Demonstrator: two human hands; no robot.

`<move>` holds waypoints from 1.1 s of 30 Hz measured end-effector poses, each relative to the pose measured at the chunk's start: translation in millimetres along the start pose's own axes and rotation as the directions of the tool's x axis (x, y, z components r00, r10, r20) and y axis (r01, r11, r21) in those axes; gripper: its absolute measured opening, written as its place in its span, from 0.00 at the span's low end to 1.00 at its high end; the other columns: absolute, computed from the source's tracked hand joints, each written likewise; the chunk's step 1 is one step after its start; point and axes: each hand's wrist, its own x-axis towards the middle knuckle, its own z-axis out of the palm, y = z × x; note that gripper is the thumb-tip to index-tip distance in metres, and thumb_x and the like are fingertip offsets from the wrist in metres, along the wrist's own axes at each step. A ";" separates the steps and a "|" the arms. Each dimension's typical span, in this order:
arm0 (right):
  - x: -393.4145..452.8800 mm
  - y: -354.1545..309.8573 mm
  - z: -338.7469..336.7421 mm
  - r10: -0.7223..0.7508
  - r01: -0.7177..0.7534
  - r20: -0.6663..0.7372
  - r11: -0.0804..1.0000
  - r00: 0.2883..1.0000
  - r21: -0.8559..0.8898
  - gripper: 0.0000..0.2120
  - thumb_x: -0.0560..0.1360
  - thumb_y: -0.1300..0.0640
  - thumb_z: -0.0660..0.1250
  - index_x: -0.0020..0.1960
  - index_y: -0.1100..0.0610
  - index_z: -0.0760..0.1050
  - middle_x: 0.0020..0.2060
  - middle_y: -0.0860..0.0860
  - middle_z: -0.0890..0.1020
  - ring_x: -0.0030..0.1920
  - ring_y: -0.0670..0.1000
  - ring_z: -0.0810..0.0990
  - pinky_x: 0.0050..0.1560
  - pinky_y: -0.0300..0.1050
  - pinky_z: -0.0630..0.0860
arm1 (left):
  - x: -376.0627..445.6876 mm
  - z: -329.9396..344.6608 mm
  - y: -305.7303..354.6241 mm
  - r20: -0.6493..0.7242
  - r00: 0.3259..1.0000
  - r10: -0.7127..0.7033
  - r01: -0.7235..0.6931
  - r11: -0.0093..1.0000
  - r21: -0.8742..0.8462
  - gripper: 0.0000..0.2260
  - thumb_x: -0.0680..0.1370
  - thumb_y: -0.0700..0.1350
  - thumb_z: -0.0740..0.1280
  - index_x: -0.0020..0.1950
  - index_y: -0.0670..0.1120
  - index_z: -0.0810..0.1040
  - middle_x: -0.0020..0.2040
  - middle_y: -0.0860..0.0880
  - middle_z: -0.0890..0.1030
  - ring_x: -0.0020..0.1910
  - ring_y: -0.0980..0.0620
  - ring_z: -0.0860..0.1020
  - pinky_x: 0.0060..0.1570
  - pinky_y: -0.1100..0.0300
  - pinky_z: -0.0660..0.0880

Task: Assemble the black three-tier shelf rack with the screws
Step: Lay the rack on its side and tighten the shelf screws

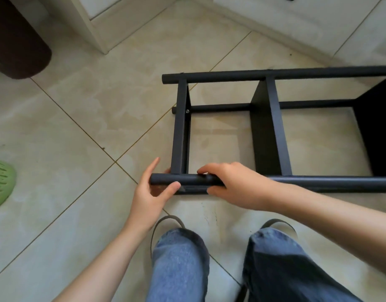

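Rack (272,118) on its side on the floor, left hand (151,192) wrapped round the near pole (318,183) end, right hand (233,184) clamped beside it with fingers pinching at the joint – looks like seating a screw there, next needs hole alignment

**Both hands curled at one spot**

I see my left hand (151,192) reaching forward from a bare forearm, fingers up and over, thumb pressed in from the near side. My right hand (233,184) comes in from the right, knuckles up, fingers curled down, thumb tucked beneath. Knees in blue jeans sit below.
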 end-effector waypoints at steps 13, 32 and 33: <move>-4.6 -6.2 -4.0 0.068 -0.060 -0.170 0.997 0.983 0.054 0.18 0.82 0.62 0.57 0.69 0.49 0.72 0.61 0.50 0.78 0.62 0.55 0.74 0.66 0.58 0.67 | 3.1 39.7 -7.0 0.016 0.987 -0.163 0.159 0.980 0.123 0.17 0.77 0.39 0.73 0.62 0.49 0.73 0.55 0.51 0.82 0.59 0.50 0.80 0.56 0.59 0.75; -41.1 -40.3 -88.1 0.017 0.171 -0.475 0.921 0.880 0.349 0.14 0.75 0.57 0.72 0.60 0.49 0.82 0.46 0.43 0.85 0.47 0.42 0.82 0.52 0.37 0.79 | 13.5 25.0 123.2 0.015 0.952 0.306 -0.302 0.926 0.225 0.31 0.84 0.46 0.62 0.75 0.74 0.53 0.69 0.63 0.72 0.69 0.61 0.68 0.63 0.60 0.66; -46.2 -44.9 -97.2 0.022 0.192 -0.496 0.906 0.868 0.376 0.14 0.75 0.56 0.73 0.60 0.49 0.82 0.45 0.43 0.85 0.47 0.42 0.82 0.51 0.36 0.79 | 13.2 23.1 138.3 0.013 0.936 0.353 -0.345 0.906 0.245 0.30 0.84 0.46 0.62 0.74 0.75 0.52 0.69 0.65 0.71 0.68 0.63 0.67 0.62 0.62 0.67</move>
